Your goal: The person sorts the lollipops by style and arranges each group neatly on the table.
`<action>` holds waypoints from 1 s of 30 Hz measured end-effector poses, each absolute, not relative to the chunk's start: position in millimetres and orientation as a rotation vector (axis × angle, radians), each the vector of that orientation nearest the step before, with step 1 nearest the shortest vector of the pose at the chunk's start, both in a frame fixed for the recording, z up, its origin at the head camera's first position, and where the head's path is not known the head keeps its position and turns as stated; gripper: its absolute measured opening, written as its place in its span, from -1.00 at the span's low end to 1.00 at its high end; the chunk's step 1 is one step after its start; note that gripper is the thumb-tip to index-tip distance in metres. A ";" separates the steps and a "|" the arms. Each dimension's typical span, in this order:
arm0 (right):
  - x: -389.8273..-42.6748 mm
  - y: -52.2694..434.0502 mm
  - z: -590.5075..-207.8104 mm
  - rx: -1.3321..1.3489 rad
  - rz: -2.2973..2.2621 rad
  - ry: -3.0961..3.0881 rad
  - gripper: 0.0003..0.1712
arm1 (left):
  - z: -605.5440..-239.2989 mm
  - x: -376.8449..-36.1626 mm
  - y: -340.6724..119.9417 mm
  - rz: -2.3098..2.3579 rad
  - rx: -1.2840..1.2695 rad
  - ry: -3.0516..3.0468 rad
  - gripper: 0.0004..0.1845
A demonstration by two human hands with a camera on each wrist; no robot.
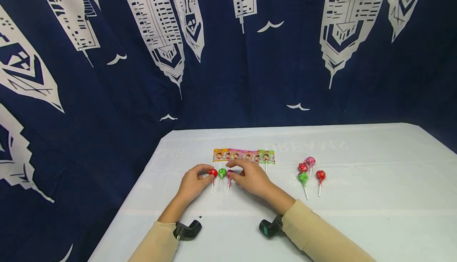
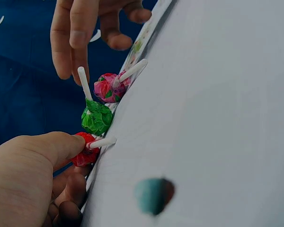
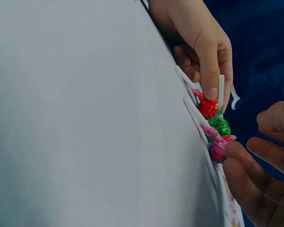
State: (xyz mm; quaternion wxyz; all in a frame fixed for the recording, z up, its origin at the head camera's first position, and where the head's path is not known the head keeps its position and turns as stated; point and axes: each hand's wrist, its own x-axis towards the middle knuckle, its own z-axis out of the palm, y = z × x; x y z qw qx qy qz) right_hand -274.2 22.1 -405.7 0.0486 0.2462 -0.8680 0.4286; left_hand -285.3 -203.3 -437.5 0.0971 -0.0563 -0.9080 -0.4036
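On the white table, my left hand [image 1: 192, 184] pinches the head of a red lollipop [image 1: 213, 172] between thumb and fingers. The stick points toward me. Right beside it are a green lollipop [image 1: 222, 173] and a pink lollipop [image 1: 229, 173]. My right hand [image 1: 254, 178] hovers at the pink one with its fingers spread. In the right wrist view a fingertip [image 3: 235, 150] is close to the pink wrapper; whether it touches I cannot tell. Behind the three lies a row of flat, colourful candy packets [image 1: 242, 155], partly covered by my right hand.
To the right lies a loose group of several lollipops: a pink one [image 1: 310, 161], a red one [image 1: 302, 167], a green one [image 1: 303, 177] and another red one [image 1: 321, 175]. A dark blue curtain [image 1: 228, 75] with white building prints hangs behind the table [image 1: 375, 198].
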 end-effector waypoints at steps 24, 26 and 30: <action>-273.6 104.6 -396.2 0.604 0.954 -2.539 -0.69 | -438.0 -286.1 -203.3 -1.218 -0.176 -2.691 -0.74; -274.0 110.8 -395.9 0.588 0.956 -2.544 -0.68 | -438.0 -286.2 -203.4 -1.217 -0.175 -2.689 -0.75; -274.2 120.9 -395.1 0.555 0.952 -2.550 -0.66 | -438.0 -286.4 -203.9 -1.214 -0.175 -2.685 -0.75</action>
